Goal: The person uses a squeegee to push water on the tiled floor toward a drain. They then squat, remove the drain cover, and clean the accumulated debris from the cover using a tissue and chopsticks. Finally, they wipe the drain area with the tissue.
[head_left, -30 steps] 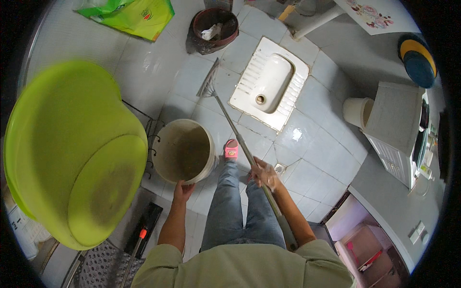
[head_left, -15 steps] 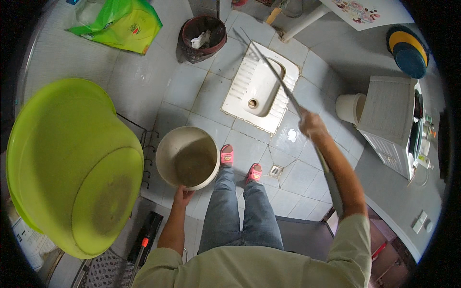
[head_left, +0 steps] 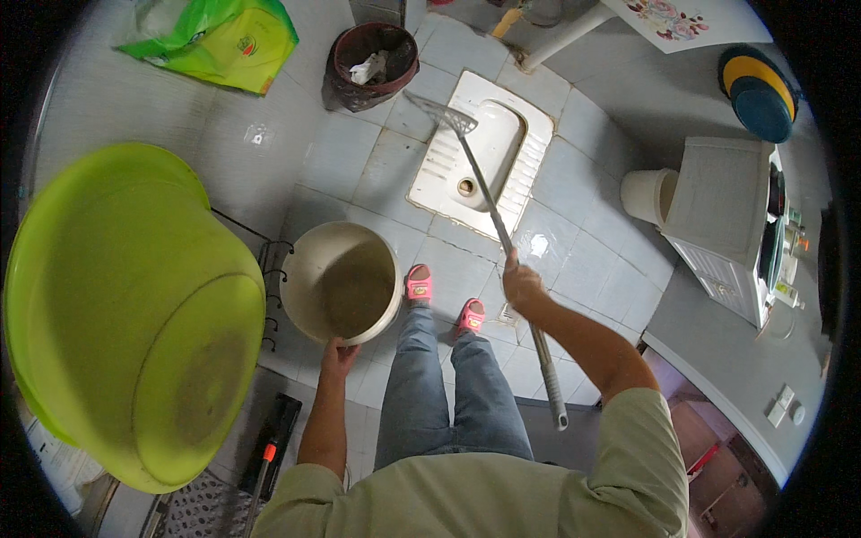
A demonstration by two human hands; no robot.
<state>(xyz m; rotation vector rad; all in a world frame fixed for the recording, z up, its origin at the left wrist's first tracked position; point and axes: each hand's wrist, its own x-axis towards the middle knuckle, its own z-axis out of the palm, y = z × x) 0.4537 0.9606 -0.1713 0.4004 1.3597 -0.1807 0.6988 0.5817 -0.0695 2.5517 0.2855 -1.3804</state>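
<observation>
My left hand [head_left: 339, 356] is closed on the near rim of a large off-white bucket [head_left: 301, 269], to the left of my feet. The inside of the bucket has a shadowed grey-brown bottom. Wrapped around the middle of a long grey pole [head_left: 485, 193] is my right hand [head_left: 522, 282]. At the pole's far end a flat slotted head [head_left: 453, 119] overlaps the left edge of a white squat toilet [head_left: 424, 184]. Whether that head touches the toilet I cannot tell. The pole's grip end points back toward my right side.
A big lime-green basin [head_left: 99, 269] fills the left side beside black hooks [head_left: 272, 300]. Beyond are a lined bin [head_left: 369, 90] and a green bag [head_left: 238, 45]. A white cabinet [head_left: 717, 188] and a small pail [head_left: 644, 195] stand right. A floor drain [head_left: 508, 314] lies near my feet.
My right hand has come down and left, nearer to me, with the pole. The slotted head, blurred before, now shows over the toilet's left edge. My left hand still grips the bucket.
</observation>
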